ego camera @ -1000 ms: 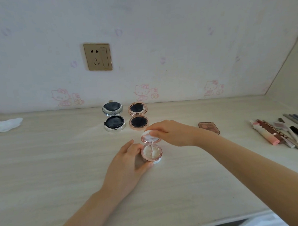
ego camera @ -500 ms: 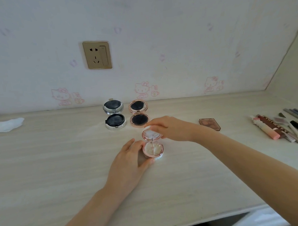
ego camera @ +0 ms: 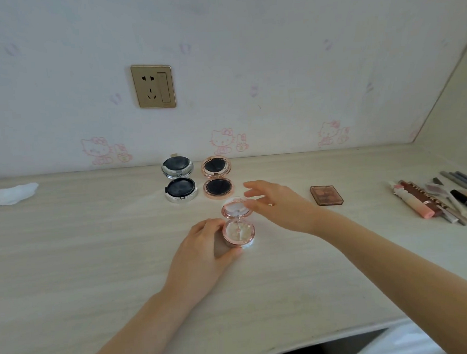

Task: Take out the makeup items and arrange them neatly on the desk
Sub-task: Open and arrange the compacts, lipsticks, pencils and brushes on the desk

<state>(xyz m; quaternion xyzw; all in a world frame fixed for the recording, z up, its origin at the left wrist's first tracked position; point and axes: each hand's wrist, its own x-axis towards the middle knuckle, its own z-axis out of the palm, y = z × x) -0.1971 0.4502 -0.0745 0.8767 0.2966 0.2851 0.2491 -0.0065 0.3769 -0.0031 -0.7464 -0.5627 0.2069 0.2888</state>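
Steadying the pink compact [ego camera: 238, 229] mid-desk [ego camera: 69, 251], lid up, in front of two open cushion cases.

Our left hand [ego camera: 201, 254] clamps its base; our right hand [ego camera: 277, 204] hovers spread beside the lid, gripping nothing. We judge a brush there could snap it shut or tip it. Lettering on the brown tube [ego camera: 423, 198] is unreadable.

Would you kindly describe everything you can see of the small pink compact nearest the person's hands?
The pink compact is round, with a glossy rose-gold rim and a pale, shimmery fill in its base. It stands open on the light wood-grain desk, its hinged lid raised toward the wall, in front of the rose-gold compact. The left hand cups the base from the left side. The right hand hovers open beside the lid; contact cannot be told.
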